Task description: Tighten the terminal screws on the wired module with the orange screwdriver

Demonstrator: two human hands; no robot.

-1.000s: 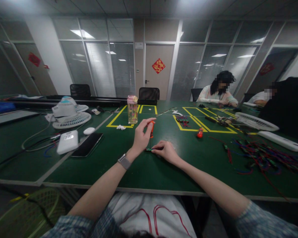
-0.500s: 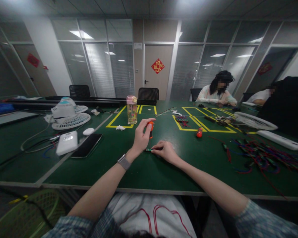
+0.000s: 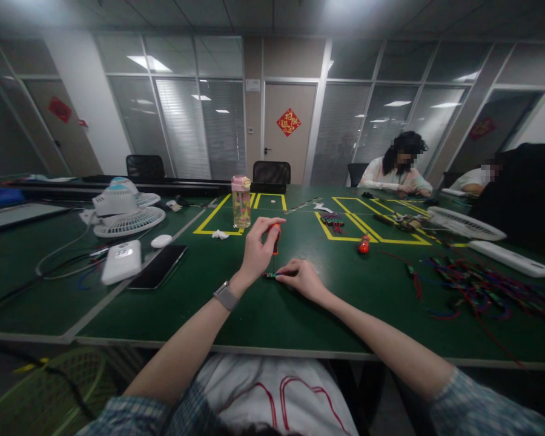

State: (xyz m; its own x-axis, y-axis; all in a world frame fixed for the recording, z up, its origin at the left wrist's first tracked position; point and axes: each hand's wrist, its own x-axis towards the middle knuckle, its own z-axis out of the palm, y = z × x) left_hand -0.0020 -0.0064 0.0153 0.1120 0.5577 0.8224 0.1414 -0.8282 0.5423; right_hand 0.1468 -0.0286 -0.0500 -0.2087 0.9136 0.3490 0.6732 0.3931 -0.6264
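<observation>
My left hand [image 3: 258, 247] grips an orange-handled screwdriver [image 3: 277, 240], fingers around the handle and the shaft pointing straight down. The tip meets a small green circuit board [image 3: 270, 275] lying on the green table [image 3: 254, 327]. From the right, my right hand [image 3: 305, 280] pinches the board's end, or a wire at that end; which one is too small to tell.
A pink-lidded bottle [image 3: 241, 203] stands beyond my left hand. Left lie a black phone [image 3: 158, 267], a white power bank [image 3: 122, 262] and a fan [image 3: 127, 212]. Right are a red screwdriver [image 3: 364, 243] and piled wired boards [image 3: 476, 284]. A co-worker [image 3: 399, 163] sits across.
Both hands keep nearly the same place and grip. The screwdriver's handle appears slightly turned; otherwise the view has only shifted a little.
</observation>
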